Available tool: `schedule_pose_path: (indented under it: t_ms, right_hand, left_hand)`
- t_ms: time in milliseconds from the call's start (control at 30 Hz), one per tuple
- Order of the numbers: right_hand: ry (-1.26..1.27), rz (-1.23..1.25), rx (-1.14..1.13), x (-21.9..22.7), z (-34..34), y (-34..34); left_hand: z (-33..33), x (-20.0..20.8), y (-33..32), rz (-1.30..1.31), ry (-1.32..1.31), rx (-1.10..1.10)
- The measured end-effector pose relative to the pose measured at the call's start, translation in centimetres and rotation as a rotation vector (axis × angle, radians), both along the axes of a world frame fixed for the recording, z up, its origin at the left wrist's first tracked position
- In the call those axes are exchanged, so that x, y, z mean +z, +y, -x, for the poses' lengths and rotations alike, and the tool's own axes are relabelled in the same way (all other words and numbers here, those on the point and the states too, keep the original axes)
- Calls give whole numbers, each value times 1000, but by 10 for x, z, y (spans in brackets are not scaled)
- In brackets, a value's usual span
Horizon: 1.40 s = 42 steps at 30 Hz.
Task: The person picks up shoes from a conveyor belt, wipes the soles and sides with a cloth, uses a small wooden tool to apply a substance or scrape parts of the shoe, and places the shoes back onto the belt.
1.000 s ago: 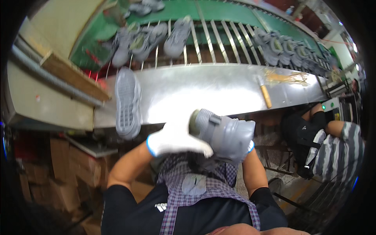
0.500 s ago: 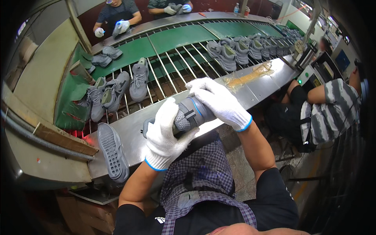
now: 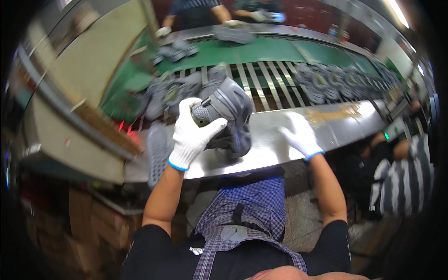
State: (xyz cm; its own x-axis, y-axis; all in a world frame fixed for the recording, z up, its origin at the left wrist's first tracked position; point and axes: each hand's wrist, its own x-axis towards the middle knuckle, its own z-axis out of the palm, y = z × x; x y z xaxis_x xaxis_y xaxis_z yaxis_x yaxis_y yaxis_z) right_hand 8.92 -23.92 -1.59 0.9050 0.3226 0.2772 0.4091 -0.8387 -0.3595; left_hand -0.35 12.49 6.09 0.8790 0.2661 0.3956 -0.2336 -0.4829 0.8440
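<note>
My left hand (image 3: 192,135), in a white knit glove with a blue cuff, grips a grey sneaker (image 3: 239,105) above the metal ledge. The sneaker is tilted, with its thick sole side turned toward the right; part of its upper is hidden behind my fingers. My right hand (image 3: 301,134), gloved the same way, is off the shoe and over the ledge to its right. Its thumb and fingers stand apart with nothing between them, slightly blurred. Left of my left hand, a loose grey shoe sole (image 3: 158,151) lies on the ledge.
Beyond the metal ledge (image 3: 273,140) run rollers and a green conveyor belt (image 3: 275,51). Grey sneakers (image 3: 326,81) line the right; more stand at left. Co-workers' gloved hands (image 3: 233,23) are across the line. A person in striped clothing (image 3: 401,177) sits at right.
My right hand has let go of the sneaker and moved right. My left hand has lifted and turned the shoe more upright. The whole view has shifted, and a shoe now lies before the far co-worker.
</note>
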Motion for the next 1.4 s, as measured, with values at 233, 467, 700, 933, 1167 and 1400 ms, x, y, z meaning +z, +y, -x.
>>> schedule_pose_path:
  t_ms: [233, 467, 700, 933, 1167, 1400]
  right_hand:
    - [92, 521, -435, -67, 3, -109]
    - [627, -944, -171, -17, -19, -6]
    - [185, 169, 448, 60, 80, 92]
    - [29, 451, 307, 44, 31, 124]
    - [-41, 312, 406, 37, 114, 178]
    - [224, 262, 515, 71, 84, 139]
  left_hand:
    - [91, -36, 75, -214, 496, 179]
    - [113, -138, -7, -202, 569, 15]
    - [86, -137, -16, -444, -83, 82]
    - [33, -84, -13, -520, 455, -141]
    - [29, -133, -12, -592, 44, 83]
    - [23, -98, 7, -661, 176, -98]
